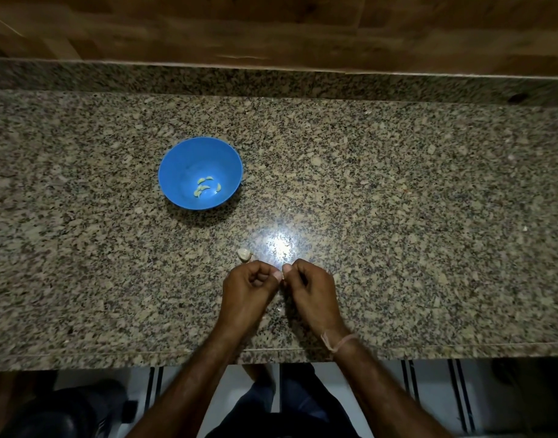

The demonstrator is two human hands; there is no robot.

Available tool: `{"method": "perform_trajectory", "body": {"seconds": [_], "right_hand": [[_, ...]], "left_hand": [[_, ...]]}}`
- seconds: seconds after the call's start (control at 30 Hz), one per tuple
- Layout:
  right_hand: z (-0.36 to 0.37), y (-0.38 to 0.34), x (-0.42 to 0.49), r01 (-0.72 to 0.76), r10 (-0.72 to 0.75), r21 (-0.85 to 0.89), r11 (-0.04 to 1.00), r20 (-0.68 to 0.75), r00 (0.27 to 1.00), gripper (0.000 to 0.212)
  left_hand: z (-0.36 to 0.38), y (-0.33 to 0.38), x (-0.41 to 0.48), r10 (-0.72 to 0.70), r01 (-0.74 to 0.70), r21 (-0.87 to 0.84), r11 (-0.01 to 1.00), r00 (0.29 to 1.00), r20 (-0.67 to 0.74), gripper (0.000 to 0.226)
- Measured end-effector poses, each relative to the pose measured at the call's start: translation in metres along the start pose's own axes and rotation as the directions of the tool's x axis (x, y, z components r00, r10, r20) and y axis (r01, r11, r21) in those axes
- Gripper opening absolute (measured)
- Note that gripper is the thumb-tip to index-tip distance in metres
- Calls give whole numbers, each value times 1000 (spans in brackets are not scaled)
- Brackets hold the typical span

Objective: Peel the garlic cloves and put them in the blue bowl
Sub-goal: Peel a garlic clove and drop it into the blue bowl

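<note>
Hands meet over the near part of a speckled granite counter (398,200), seen from above by a head-worn camera. Both forearms reach in from the bottom edge and angle toward each other. The left hand (249,289) has its fingers curled into the palm, with the thumb lying across toward the right. The right hand (312,289) is curled the same way, knuckles up. The thumb and fingertips of both hands come together on a small pale piece (283,277), pinched between them. It is too small and too hidden to tell whether it is a clove or only skin. A thin thread band (337,341) circles the right wrist.

Just beyond the left hand's knuckles, a papery unpeeled garlic piece (244,255) lies on the counter, close to the fingers. A bright patch of reflected light (281,245) sits just beside it, to the right.

The blue bowl (189,156) stands well apart from the hands, farther back and to the left. Several peeled cloves (205,186), pale yellow, lie loose in its bottom.

Behind the counter runs a raised granite ledge, then a brown wooden wall (271,26). Below the counter's front edge, dark trousers (303,406) and pale floor show.
</note>
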State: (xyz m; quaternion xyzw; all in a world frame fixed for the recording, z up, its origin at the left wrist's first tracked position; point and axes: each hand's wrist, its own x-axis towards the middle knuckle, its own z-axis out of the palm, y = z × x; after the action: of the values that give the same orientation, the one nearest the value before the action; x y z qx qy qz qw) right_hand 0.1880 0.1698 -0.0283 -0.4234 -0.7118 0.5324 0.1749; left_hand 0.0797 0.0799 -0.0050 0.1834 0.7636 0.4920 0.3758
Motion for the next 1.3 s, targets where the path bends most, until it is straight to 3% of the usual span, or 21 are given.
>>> {"method": "perform_trajectory", "body": {"seconds": [0.1, 0.23, 0.33, 0.4, 0.47, 0.53, 0.57, 0.63, 0.7, 0.73, 0.77, 0.83, 0.9, 0.93, 0.97, 1.03, 1.1, 1.13, 1.2, 1.23, 1.3], "right_hand": [[0, -4, 4, -9, 9, -24, 1000, 28, 1000, 46], [8, -5, 2, -320, 281, 269, 908, 175, 944, 39], [8, -1, 1, 41, -39, -89, 995, 31, 999, 37], [7, 2, 4, 118, -115, -168, 979, 28, 993, 36], [9, 0, 6, -77, 76, 8, 997, 88, 993, 38], [11, -5, 9, -450, 387, 283, 847, 252, 887, 39], [11, -9, 9, -514, 442, 331, 791, 272, 855, 39], [14, -7, 5, -212, 199, 106, 972, 115, 973, 36], [12, 1, 4, 166, -162, -289, 943, 37, 986, 31], [12, 0, 5, 201, -195, -352, 914, 51, 979, 30], [14, -2, 6, 164, -151, -334, 928, 66, 986, 32], [16, -1, 8, -111, 113, -19, 994, 84, 990, 38], [15, -7, 11, -565, 485, 346, 749, 296, 823, 38], [14, -10, 10, -615, 517, 373, 695, 337, 787, 37], [14, -12, 8, -540, 466, 317, 780, 283, 838, 37], [16, -4, 2, -81, 84, -43, 996, 71, 994, 37], [13, 4, 5, 208, -201, -338, 918, 55, 978, 33], [14, 6, 8, 214, -207, -352, 911, 57, 977, 33], [15, 1, 11, 18, -11, -97, 995, 74, 997, 37], [15, 0, 14, -210, 190, 150, 966, 133, 973, 36], [17, -3, 16, -602, 501, 372, 706, 339, 796, 30]], "left_hand": [[-1, 1, 1, 1, 0, -45, 999, 1000, 31, 10], [-1, 1, 0, 63, -63, 3, 998, 998, -23, 14], [-1, -7, 1, -69, 68, -56, 996, 998, -13, 20], [0, -8, -1, -187, 191, -166, 968, 982, 37, 20], [0, -7, 0, -96, 92, -98, 991, 995, -36, 19], [-2, -4, -1, 90, -80, 122, 989, 993, -73, 19], [-2, 0, -2, 113, -98, 167, 981, 991, -79, 20], [0, -2, 2, -36, 42, 60, 997, 995, -96, 23], [3, -3, 7, -354, 341, -250, 906, 935, -10, 21], [4, -3, 8, -420, 408, -315, 857, 907, 30, 18], [4, -5, 8, -398, 386, -285, 877, 917, 15, 18], [2, -7, 5, -135, 135, -6, 991, 986, -99, 20], [-1, -10, 1, 81, -65, 132, 989, 989, -121, 18], [0, -9, 0, 90, -74, 135, 988, 989, -120, 19], [1, -9, 1, 52, -38, 121, 992, 992, -112, 21], [2, -10, 11, -216, 210, -104, 972, 975, -44, 28], [3, -6, 16, -502, 515, -364, 776, 854, 138, 28], [3, -5, 15, -523, 539, -387, 748, 838, 157, 24], [3, -6, 9, -317, 311, -226, 923, 948, 10, 20], [2, -7, 5, -116, 111, -67, 991, 991, -65, 19], [0, -8, 0, 148, -138, 110, 984, 985, -93, 18]]}}
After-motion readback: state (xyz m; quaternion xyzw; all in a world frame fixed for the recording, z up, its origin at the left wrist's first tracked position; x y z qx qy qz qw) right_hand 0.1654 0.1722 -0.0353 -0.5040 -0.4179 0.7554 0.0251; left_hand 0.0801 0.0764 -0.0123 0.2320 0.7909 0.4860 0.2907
